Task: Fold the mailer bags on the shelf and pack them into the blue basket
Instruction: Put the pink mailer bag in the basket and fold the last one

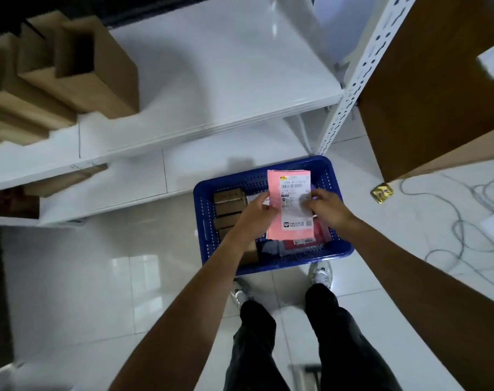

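What worries us most is the pink mailer bag [275, 230] slipping or springing open on the way down. It looks thin and slick, and we hold it only by its two side edges. If either pinch loosens, the fold could unroll, or the bag could tip and land across the rim of the blue basket [204, 218].

The basket is also crowded. Small cardboard boxes [229, 200] lie just below and to the left of our left hand [258, 210], and a red packet [299, 243] lies beneath the near end of the bag. We judge the bag may end up perched at a slant instead of lying flat.

Our hands are apart with the bag stretched between them. The left hand's fingers curl round the bag's left edge. The right hand [324, 206] pinches the right edge, its fingertips on the white shipping label [295, 190].

The bag is over the middle of the basket, directly below our hands. We cannot tell whether its underside already touches what lies there. The shelf [212, 80] stands well beyond both hands, up and away from us.
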`<state>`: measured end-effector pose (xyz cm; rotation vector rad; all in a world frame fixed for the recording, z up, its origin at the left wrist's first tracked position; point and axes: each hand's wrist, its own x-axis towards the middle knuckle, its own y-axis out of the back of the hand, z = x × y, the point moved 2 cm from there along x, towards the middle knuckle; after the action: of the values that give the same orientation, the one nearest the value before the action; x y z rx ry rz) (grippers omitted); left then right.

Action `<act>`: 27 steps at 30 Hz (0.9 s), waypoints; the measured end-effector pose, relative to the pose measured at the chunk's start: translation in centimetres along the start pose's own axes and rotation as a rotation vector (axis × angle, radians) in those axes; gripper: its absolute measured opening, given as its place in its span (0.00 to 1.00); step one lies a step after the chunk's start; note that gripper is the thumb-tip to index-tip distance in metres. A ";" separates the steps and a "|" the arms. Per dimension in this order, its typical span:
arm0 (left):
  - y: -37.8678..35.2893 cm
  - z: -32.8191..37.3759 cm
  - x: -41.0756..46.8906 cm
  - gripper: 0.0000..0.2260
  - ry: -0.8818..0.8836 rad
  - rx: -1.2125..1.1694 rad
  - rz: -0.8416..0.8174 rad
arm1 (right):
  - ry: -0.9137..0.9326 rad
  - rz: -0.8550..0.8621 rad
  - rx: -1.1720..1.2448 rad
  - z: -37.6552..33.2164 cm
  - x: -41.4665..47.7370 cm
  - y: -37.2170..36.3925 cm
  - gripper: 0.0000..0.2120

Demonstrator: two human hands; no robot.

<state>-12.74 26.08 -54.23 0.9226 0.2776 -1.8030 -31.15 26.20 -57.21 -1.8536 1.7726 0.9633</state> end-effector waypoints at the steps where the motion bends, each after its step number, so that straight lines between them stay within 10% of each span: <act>1: -0.1 -0.5 0.7 0.17 -0.004 -0.006 -0.011 | -0.014 0.009 0.004 0.5 1.1 -0.2 0.08; 11: -2.2 -5.5 8.9 0.11 0.285 -0.448 0.053 | -0.162 -0.078 0.038 7.3 10.1 -0.4 0.11; 17: -2.7 -8.5 14.5 0.30 0.239 -0.399 0.081 | -0.235 -0.066 0.029 11.8 14.9 -1.0 0.19; 23: -4.6 -14.3 19.2 0.13 0.200 -0.151 0.004 | -0.220 -0.115 -0.060 16.3 19.2 -1.3 0.04; 27: -6.4 -16.2 21.4 0.09 0.173 0.004 -0.074 | -0.159 -0.102 -0.235 17.3 21.7 -0.5 0.12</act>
<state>-14.38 23.24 -81.63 1.0857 0.4218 -1.7939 -35.09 23.12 -84.46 -1.9236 1.5116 1.2868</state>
